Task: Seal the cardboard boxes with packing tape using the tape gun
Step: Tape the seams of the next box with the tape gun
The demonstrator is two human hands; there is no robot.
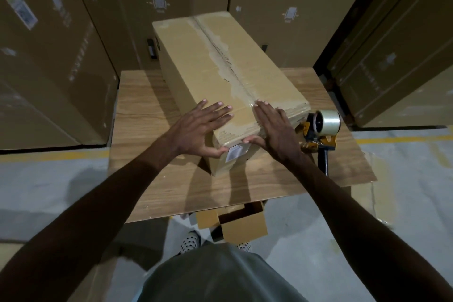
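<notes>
Wooden table [152,186]: cardboard box [196,61] on top, tape gun [321,130] beside.

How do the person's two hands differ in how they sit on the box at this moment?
The left hand has its fingers spread apart, left of the taped seam; the right hand keeps its fingers close together, with fingertips at the seam. The right hand is nearer the tape gun, which lies untouched on the table; the left is far from it. Both lie flat with straight fingers on the near end of the cardboard box, thumbs on its front edge.
</notes>
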